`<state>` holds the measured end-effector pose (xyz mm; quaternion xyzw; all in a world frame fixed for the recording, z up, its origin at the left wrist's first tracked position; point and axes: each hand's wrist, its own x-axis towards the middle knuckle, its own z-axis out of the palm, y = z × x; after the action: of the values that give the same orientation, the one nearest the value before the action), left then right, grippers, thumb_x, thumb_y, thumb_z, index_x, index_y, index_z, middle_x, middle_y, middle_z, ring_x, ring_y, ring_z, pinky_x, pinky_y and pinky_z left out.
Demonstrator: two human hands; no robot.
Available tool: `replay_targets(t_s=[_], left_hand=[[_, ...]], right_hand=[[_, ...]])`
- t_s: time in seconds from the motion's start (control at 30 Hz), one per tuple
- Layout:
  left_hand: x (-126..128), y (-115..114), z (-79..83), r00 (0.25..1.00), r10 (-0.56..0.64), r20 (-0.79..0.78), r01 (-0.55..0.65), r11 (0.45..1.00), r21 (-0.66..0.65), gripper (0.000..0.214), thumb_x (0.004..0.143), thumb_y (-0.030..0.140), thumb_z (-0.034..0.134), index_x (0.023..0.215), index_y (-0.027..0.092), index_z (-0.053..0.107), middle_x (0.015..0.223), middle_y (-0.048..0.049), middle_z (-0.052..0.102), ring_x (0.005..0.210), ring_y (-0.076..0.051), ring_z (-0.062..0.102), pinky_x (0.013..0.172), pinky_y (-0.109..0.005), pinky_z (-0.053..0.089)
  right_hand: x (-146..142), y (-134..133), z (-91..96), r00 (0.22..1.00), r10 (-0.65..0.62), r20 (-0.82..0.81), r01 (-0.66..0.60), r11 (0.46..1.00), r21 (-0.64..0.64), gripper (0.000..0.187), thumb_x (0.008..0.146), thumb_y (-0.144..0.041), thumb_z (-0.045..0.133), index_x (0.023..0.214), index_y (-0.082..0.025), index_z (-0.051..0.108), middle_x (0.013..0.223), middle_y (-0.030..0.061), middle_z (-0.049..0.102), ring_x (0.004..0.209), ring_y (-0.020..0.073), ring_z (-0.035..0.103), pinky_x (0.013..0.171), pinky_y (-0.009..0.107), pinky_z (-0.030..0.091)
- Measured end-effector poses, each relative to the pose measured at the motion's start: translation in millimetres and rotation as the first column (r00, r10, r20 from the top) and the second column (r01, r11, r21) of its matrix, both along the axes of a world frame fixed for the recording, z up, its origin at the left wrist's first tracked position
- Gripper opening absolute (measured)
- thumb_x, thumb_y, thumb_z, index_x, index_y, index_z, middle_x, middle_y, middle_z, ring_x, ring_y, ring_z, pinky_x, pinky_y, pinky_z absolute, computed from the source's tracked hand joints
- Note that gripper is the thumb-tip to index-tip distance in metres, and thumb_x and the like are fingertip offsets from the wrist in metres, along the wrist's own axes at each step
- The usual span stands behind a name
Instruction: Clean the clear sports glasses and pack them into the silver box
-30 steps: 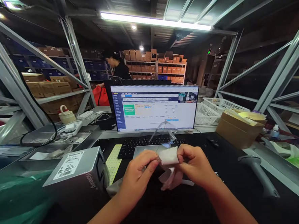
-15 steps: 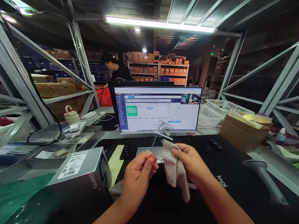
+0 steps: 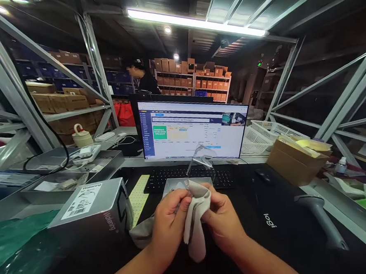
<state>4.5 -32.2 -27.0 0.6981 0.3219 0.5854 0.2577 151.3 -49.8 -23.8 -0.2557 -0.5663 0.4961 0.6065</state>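
Note:
A folded light grey cloth (image 3: 197, 235) hangs between my two hands over the dark desk mat. My right hand (image 3: 220, 213) is closed on its right side. My left hand (image 3: 169, 218) is pinched against the cloth's left edge; whatever lies between its fingers is hidden. Just behind the hands, a small grey open box (image 3: 170, 186) sits in front of the keyboard (image 3: 160, 177). A crumpled piece of clear plastic (image 3: 201, 158) stands up from there, before the monitor (image 3: 185, 132). Beneath my left wrist is a grey piece of fabric (image 3: 142, 233).
A silver "Wakening" box (image 3: 91, 208) stands at left beside a yellow sheet (image 3: 140, 197) and green plastic (image 3: 19, 246). To the right are a mouse (image 3: 262, 175), a barcode scanner (image 3: 323, 219) and a cardboard box (image 3: 293, 163). A person (image 3: 147, 81) is behind the monitor.
My right hand has brought the cloth left, up against my left hand's fingers. The hands are now close together. The view has shifted slightly, and the person behind has straightened.

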Motion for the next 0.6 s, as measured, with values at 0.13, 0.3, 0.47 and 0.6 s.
replay_targets(t_s=[0.13,0.3,0.47,0.6], left_hand=[[4.2,4.5,-5.3,0.997,0.006,-0.072,0.005,0.989,0.145,0.028,0.097,0.031,0.052,0.076,0.019,0.065,0.069,0.0005,0.064,0.063,-0.013,0.06,0.06,-0.021,0.047],[5.0,9.2,-2.3,0.983,0.042,-0.178,0.03,0.922,0.386,0.03,0.099,0.033,0.049,0.079,0.018,0.065,0.069,-0.0017,0.068,0.062,-0.014,0.065,0.058,-0.022,0.05],[4.6,10.6,-0.3,0.972,0.055,-0.227,0.063,0.873,0.484,0.029,0.101,0.029,0.043,0.086,0.018,0.065,0.069,-0.0022,0.068,0.059,-0.014,0.063,0.056,-0.024,0.048],[3.6,11.1,-0.8,0.961,0.106,-0.254,0.047,0.846,0.532,0.018,0.097,0.017,0.047,0.093,0.018,0.065,0.074,-0.0016,0.07,0.064,-0.013,0.065,0.06,-0.022,0.05]], right_hand=[[-10.9,-0.2,-13.1,0.983,-0.127,-0.133,0.114,0.989,-0.098,0.022,0.076,-0.046,0.082,0.083,-0.025,0.081,0.102,0.0022,0.056,0.087,0.0159,0.053,0.076,0.027,0.044],[-10.3,-4.9,-2.9,0.938,-0.131,-0.32,0.043,0.963,-0.268,0.025,0.066,-0.041,0.09,0.074,-0.021,0.077,0.084,0.0,0.06,0.079,0.0137,0.053,0.075,0.025,0.043],[7.9,-4.4,23.5,0.895,-0.022,-0.446,-0.165,0.911,-0.377,0.034,0.06,-0.044,0.093,0.071,-0.018,0.074,0.065,0.0007,0.065,0.066,0.0149,0.057,0.069,0.028,0.047],[17.2,0.3,27.1,0.888,0.009,-0.46,-0.239,0.862,-0.446,0.038,0.06,-0.048,0.093,0.07,-0.015,0.075,0.058,0.0005,0.064,0.055,0.0112,0.053,0.057,0.023,0.043]])
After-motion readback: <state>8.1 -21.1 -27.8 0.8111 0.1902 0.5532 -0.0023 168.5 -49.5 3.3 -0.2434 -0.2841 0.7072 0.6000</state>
